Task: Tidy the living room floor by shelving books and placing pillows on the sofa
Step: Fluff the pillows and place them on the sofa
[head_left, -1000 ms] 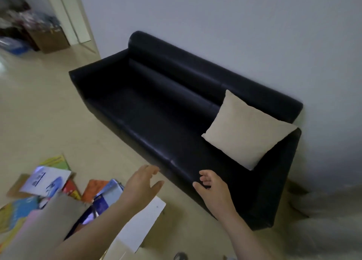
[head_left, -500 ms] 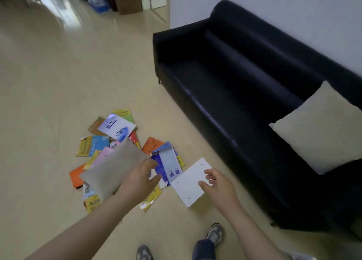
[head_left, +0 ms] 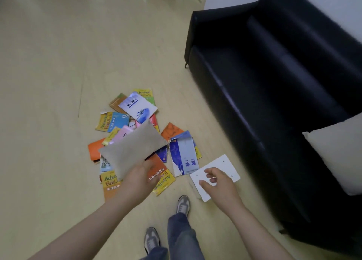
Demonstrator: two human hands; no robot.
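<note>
While the left grip pinches a corner of the grey pillow, holding it above the scattered books on the floor, the right grip hangs loosely curled and empty over a white board beside the books, possibly touching it. A cream pillow lies on the black sofa.

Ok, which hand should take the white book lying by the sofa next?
Right. The right hand is empty, fingers loosely curled, directly over the white book in this view. The left hand grips the taupe pillow above the book pile, so it is probably busy.
</note>
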